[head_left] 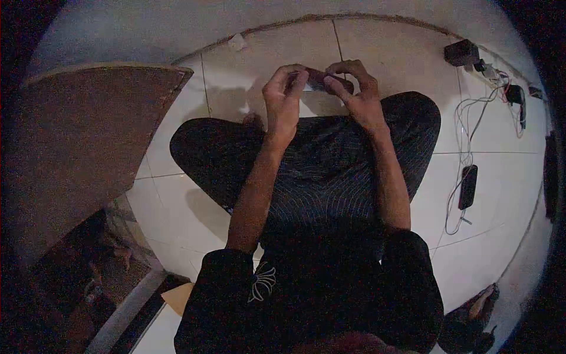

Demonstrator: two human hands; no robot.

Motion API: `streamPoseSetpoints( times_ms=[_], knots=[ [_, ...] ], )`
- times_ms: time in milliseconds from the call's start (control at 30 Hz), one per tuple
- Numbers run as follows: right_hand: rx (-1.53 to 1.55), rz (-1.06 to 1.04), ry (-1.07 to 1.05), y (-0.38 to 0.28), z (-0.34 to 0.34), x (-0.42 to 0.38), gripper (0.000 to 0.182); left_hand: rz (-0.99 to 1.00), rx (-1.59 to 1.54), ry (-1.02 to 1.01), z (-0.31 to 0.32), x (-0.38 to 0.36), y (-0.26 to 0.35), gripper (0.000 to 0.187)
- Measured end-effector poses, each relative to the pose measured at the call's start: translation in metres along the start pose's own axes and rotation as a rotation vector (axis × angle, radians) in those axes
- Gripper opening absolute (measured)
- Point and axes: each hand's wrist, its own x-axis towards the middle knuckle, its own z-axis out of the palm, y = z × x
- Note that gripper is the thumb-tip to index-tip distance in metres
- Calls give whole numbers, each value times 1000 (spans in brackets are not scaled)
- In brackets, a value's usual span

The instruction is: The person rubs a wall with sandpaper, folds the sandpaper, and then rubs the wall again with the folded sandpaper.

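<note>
Both hands hold a dark reddish-brown oblong object (317, 76) level in front of the crossed legs, just above the floor. Its exact kind is too dim to make out. My left hand (284, 97) grips the left end, thumb and fingers closed on it. At the right end, my right hand (361, 94) pinches the same object, with its thumb on the near side and bent fingers over the far side. Beneath the object, a pale bright patch shows on the floor between the hands.
A brown panel (100, 147) stands at the left. To the right, a black adapter (461, 53), tangled white cables (471, 106) and a black oblong device (468, 187) lie on the white tiles (501, 177). A white scrap (237, 42) sits by the wall; dark items (471, 321) lie lower right.
</note>
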Motion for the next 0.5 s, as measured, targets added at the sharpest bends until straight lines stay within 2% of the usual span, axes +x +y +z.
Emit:
streamPoseSetpoints(
  times_ms=[233,300,400,500],
  knots=[
    [-27,-25,16,-4,-3,2,20,-48,7,-49,2,0,5,14],
    [-67,-172,41,3,-6,4,18,36,96,-91,2,0,4,15],
    [-125,-207,25,1,-9,7,16,16,81,-86,0,3,1,17],
    [-32,-114,71,-1,-3,6,18,58,43,-68,2,3,6,19]
  ],
)
